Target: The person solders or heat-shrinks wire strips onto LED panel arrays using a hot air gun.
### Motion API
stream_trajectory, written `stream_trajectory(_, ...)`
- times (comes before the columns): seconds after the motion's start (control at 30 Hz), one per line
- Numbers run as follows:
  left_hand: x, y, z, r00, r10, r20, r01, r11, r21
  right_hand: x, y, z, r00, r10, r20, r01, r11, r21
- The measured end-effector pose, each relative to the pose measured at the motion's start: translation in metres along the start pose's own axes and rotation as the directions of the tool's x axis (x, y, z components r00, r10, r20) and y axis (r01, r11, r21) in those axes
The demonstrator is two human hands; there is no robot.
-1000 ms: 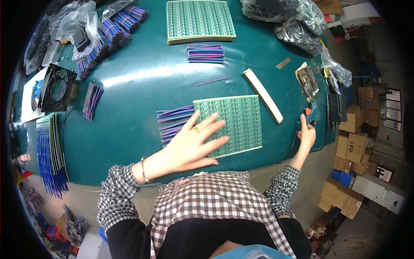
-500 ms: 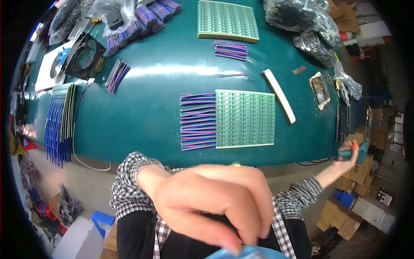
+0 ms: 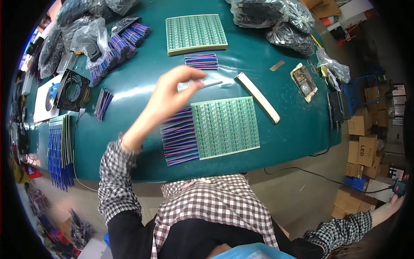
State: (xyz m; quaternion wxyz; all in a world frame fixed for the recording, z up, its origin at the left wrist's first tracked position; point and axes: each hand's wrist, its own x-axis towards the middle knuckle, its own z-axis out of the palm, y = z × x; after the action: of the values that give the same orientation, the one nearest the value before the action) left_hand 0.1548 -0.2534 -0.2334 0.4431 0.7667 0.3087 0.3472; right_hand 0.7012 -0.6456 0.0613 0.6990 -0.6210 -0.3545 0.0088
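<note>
My left hand [image 3: 179, 91] is over the table with thumb and forefinger parted and nothing between them. Just past its fingertips lies a single thin wire strand [image 3: 212, 84]. Below the hand sits a green circuit board panel [image 3: 226, 127], with a row of blue, pink and dark wires [image 3: 180, 138] along its left edge. A short bundle of the same wires [image 3: 201, 61] lies beyond. At the far right, low down and off the table, my right hand [image 3: 393, 203] grips a green corded soldering gun [image 3: 399, 188], partly lost in the dark rim.
A white bar [image 3: 258, 98] lies right of the panel. Behind stands a stack of panels [image 3: 196, 33]. Plastic bags [image 3: 276, 17] fill the back right. To the left are a black fan [image 3: 74, 91] and wired panels [image 3: 60, 146]. A black cable [image 3: 319, 175] hangs right.
My left hand has gone from close before the camera out over the table, its fingers spreading. The right hand has swung outward and down with the soldering gun. The view has shifted.
</note>
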Motion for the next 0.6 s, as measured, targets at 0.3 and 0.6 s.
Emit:
stream_trajectory(0.3, 0.091, -0.1, 0.021, 0.933, 0.27, 0.237, -0.358, 0.648, 0.672, -0.142, 0.146, 0.122, 0.92, 0.346, 0.185, -0.383, 0.896, 0.226)
stream_trajectory(0.6, 0.086, -0.081, 0.018, 0.969, 0.207, 0.136, -0.245, 0.719, 0.651, -0.219, 0.221, 0.204, 0.7, 0.472, 0.536, -0.714, 0.467, 0.522)
